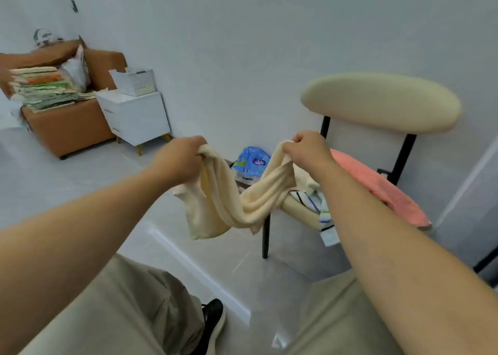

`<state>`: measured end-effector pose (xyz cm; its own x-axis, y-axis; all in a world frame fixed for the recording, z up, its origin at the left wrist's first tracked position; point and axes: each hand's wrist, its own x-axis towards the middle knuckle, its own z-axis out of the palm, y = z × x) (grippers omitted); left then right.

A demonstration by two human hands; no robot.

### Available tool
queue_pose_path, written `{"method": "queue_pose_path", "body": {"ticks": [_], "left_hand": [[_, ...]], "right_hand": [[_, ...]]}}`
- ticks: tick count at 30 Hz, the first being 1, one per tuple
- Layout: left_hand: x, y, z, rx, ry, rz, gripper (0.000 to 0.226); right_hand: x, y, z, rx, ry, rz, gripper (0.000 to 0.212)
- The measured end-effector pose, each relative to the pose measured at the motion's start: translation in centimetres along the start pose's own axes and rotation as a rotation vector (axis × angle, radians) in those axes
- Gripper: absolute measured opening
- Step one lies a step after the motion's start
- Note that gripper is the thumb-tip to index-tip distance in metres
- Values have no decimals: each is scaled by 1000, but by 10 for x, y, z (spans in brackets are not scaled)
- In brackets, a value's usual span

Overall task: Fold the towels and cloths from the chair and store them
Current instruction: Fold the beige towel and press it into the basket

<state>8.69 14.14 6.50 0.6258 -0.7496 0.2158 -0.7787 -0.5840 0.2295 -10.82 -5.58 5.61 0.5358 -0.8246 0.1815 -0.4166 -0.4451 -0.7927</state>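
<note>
A cream towel (242, 201) hangs bunched between my two hands, sagging in the middle above the floor. My left hand (180, 160) is closed on one end, and my right hand (307, 150) grips the other end. Just behind them stands the chair (380, 104), with a cream backrest and black legs. On its seat lie a pink cloth (377, 187) and a white cloth with blue and black stripes (323, 217), partly hidden by my right forearm.
At the far left an orange sofa (70, 128) carries a stack of folded cloths (43, 88), where another person's arm (40, 55) reaches. A white nightstand (134, 115) holds a white box (134, 81). A blue plastic package (252, 160) lies behind the towel.
</note>
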Motion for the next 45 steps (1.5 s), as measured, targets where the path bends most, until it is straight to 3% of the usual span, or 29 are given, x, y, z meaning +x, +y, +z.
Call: {"method": "queue_pose_path", "body": {"ticks": [3, 5, 8, 10, 12, 15, 19, 22, 25, 29, 35, 39, 43, 45], "left_hand": [[-4, -7, -31, 41, 73, -57, 18], [-8, -8, -44, 10, 112, -97, 24], [-17, -5, -59, -91, 133, -126, 27], [-24, 2, -66, -166, 131, -133, 29], [-33, 13, -70, -159, 84, -115, 29], [-44, 31, -72, -130, -80, -61, 21], [-49, 54, -77, -212, -239, 111, 27], [-53, 74, -85, -417, -287, 202, 56], [-60, 95, -99, -760, -273, 272, 75], [-69, 114, -117, -1032, -231, 318, 40], [-66, 114, -119, -889, 0, 223, 34], [-63, 102, -132, -717, 77, 224, 36], [-59, 90, -153, -539, 97, 280, 40], [-57, 86, -163, -692, 42, 286, 37]], "right_hand": [[-13, -24, -40, 229, 38, 31, 3], [-20, -39, -58, 364, 37, 78, 6], [-27, -60, -81, 266, 116, -3, 27], [-38, -75, -93, 122, 118, -97, 25], [-51, -89, -103, 100, 124, -151, 25], [-61, -103, -110, 275, 93, -209, 35], [-67, -124, -114, 510, 21, -235, 3], [-70, -137, -116, 617, -23, -236, 39], [-74, -146, -116, 524, -43, -267, 59], [-80, -152, -116, 443, -100, -307, 57], [-79, -149, -122, 226, 68, -243, 25], [-80, -138, -131, 75, 50, -230, 7], [-86, -138, -139, -198, 136, -297, 17], [-89, -138, -142, -305, 163, -325, 21]]}}
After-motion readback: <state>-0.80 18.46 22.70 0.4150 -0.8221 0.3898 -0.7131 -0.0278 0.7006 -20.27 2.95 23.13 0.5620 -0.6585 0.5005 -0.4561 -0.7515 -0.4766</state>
